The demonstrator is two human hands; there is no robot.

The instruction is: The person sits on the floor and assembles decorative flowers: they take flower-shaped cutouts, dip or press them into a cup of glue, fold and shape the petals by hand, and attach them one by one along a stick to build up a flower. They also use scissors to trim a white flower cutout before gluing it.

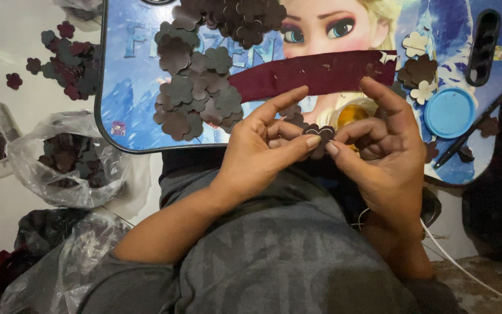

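Hands meeting above the lap: left hand [262,145] and right hand [379,136] pinching one small dark flower cutout [319,134] between thumbs and fingertips. Could slip if either pinch loosens. Beyond, maroon strip [315,72], flower pile [196,96] on printed lap tray [132,70].
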